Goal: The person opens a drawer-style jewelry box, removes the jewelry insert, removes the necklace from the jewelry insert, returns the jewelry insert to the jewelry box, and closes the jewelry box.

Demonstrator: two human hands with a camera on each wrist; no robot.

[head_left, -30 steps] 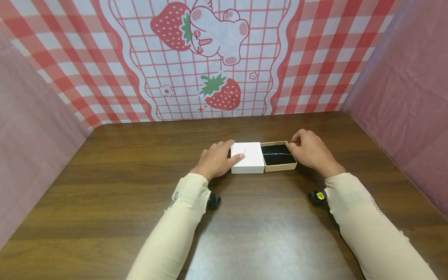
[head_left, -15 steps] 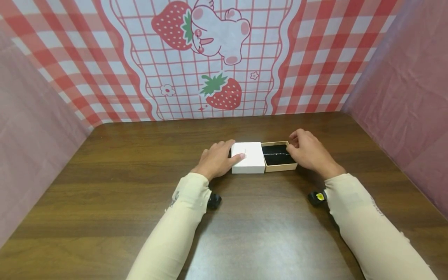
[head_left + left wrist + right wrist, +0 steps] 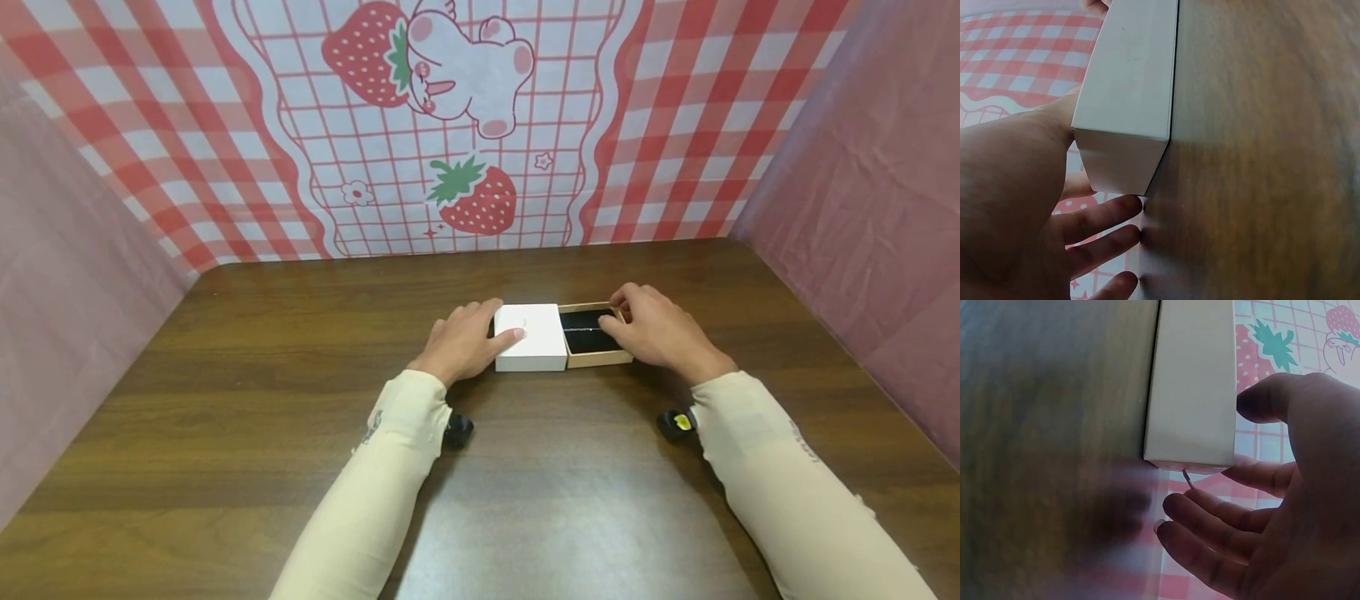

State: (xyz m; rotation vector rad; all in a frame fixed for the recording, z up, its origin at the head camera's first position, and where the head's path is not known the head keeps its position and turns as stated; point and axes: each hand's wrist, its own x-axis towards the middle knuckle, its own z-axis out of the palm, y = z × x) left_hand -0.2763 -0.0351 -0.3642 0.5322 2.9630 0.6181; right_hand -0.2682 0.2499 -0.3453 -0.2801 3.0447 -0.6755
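A small white jewelry box (image 3: 529, 333) lies on the table, its brown-edged drawer (image 3: 600, 359) pulled out to the right. Inside the drawer, a thin silvery chain (image 3: 576, 330) stretches across a black pad (image 3: 588, 342). My left hand (image 3: 460, 342) holds the box's left end, thumb on the white top and fingers at the end wall. My right hand (image 3: 660, 331) is at the drawer's outer end, thumb over the pad, the other fingers spread apart beyond the end. In the right wrist view, a short ribbon tab (image 3: 1189, 480) sticks out of the end wall near the fingertips.
The dark wooden table (image 3: 480, 483) extends around the box. Behind it hangs a red-and-white checked cloth (image 3: 675, 142) with strawberries, and pink cloth (image 3: 862, 208) closes off the sides. Both wrists carry small black cameras (image 3: 457, 431).
My right hand has moved left from the drawer's end, its thumb now in over the black pad and its fingers more spread. The left hand has stayed on the box.
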